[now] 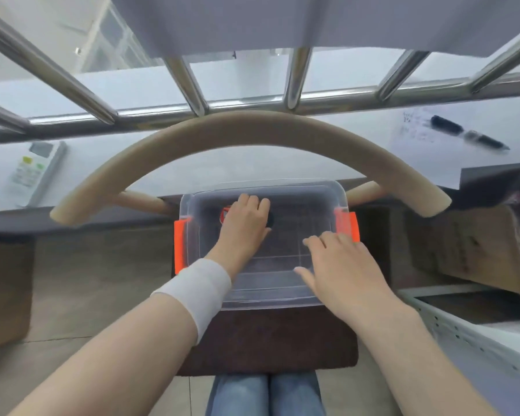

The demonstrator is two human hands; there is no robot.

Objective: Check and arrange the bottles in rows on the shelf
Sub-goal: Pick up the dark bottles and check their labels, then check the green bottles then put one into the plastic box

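A clear plastic storage box (327, 190) with orange latches (347, 225) sits on a dark brown chair seat (267, 340) in front of me. My left hand (246, 226), with a white wristband, is down in the box's far left part. It is closed over a small bottle (224, 214), of which only a red patch and a black end (271, 219) show. My right hand (339, 265) is over the box's near right side, fingers spread and holding nothing. No other bottles are visible in the box.
The chair's curved wooden backrest (252, 127) arches over the box. Behind it is a white desk (192, 163) with a remote control (32, 172), paper and pens (469, 132), under metal rails (192, 85). A cardboard box (475, 244) and a perforated metal shelf (469, 334) lie at right.
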